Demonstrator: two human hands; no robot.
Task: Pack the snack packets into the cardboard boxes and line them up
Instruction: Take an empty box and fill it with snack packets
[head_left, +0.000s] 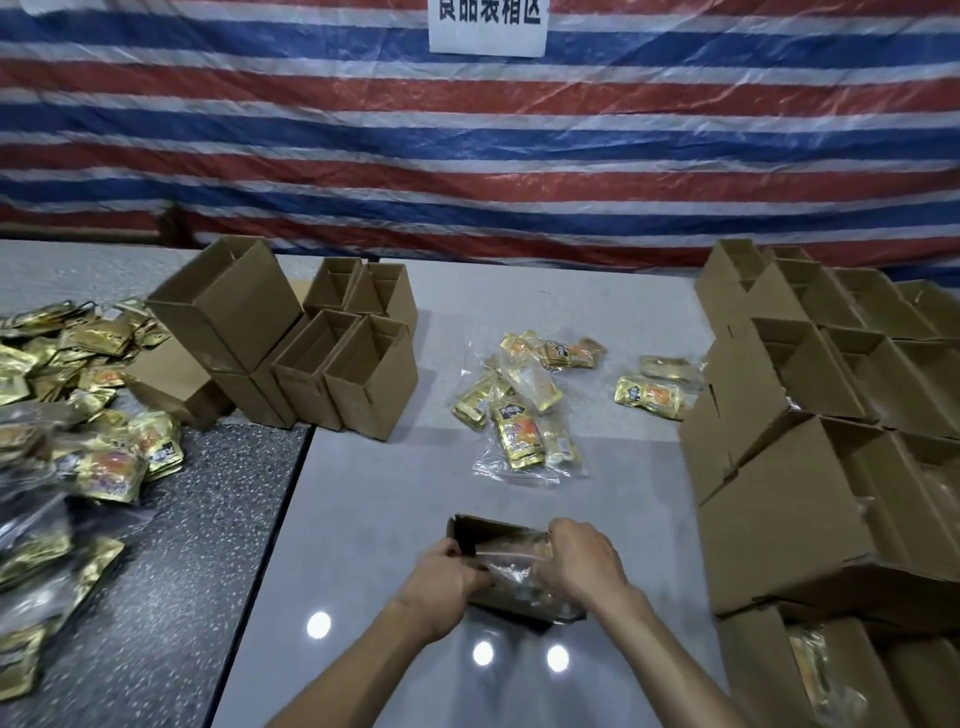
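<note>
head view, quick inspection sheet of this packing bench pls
surface: light grey table, dark speckled table abutting on its left.
job's things: open box with a clear bag in it, near edge; loose snack packets mid-table; empty boxes back left; box rows on the right.
clutter: packet heap on the dark table.
grippers: left hand grips the box's left end; right hand curls over its right end.
cables: nothing seen.
surroundings: striped tarp behind, paper sign on it.

Open brown cardboard box (478, 527) at 6 o'clock, clear-wrapped packets (511, 558) inside; loose gold snack packets (519, 415) at centre; empty boxes (358, 364) at 11 o'clock.
</note>
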